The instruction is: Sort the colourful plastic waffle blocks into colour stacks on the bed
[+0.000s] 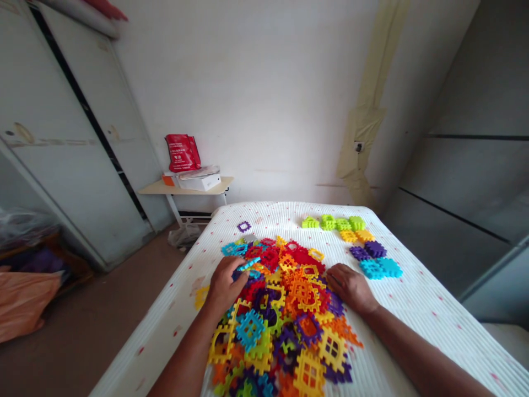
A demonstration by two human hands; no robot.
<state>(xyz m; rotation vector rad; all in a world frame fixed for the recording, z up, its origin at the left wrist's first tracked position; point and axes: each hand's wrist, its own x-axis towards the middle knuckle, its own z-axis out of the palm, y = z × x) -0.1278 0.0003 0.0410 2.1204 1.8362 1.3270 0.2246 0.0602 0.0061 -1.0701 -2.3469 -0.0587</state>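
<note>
A big heap of colourful plastic interlocking building pieces (285, 300) lies on the white bed; many are square with notched edges and window-like openings. My left hand (226, 280) is at the heap's left side, its thumb and fingers closed on a light blue building piece (250, 263) seen nearly edge-on. At the heap's right edge lies my right hand (351, 285), palm down with fingers curled against the pieces. Whatever is under those fingertips is hidden. Around it are red, orange and purple pieces.
Sorted stacks stand at the bed's far right: green (334, 223), yellow (357, 236), purple (367, 250) and light blue (381, 268). A lone purple piece (243, 226) lies beyond the heap. Against the wall, a small table (185, 190) carries a red bag (183, 153) and boxes.
</note>
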